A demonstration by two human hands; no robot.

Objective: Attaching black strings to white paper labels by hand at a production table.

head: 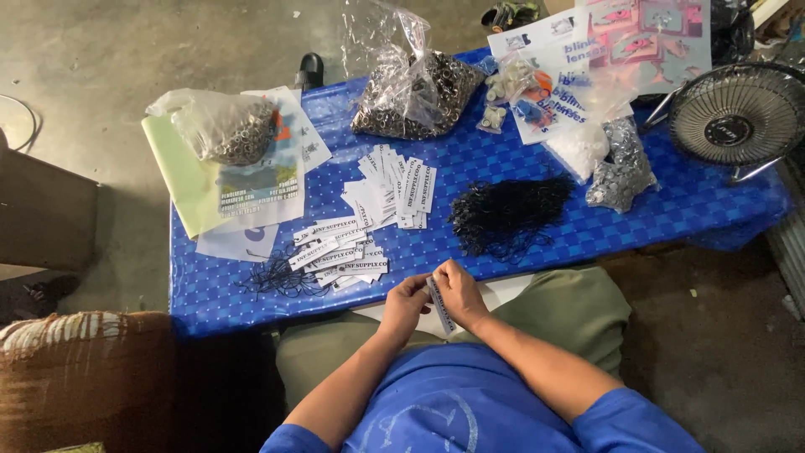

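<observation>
My left hand [406,304] and my right hand [460,291] meet at the near edge of a low table with a blue checked cover [671,210]. Together they pinch one narrow white printed tag [441,309], held over my lap. Just beyond the hands lies a loose heap of the same white tags [337,252], and a second heap [394,189] sits further out. A tangle of black string loops [508,215] rests right of centre. A smaller wisp of black strings [277,281] lies at the left of the near heap.
Two clear bags of small metal rings [415,92] [226,126] stand at the back, the left one on printed sheets [260,189]. A bag of silver pieces [620,172], printed cards [579,59] and a small fan [738,113] fill the right. A brown cushion [84,377] sits lower left.
</observation>
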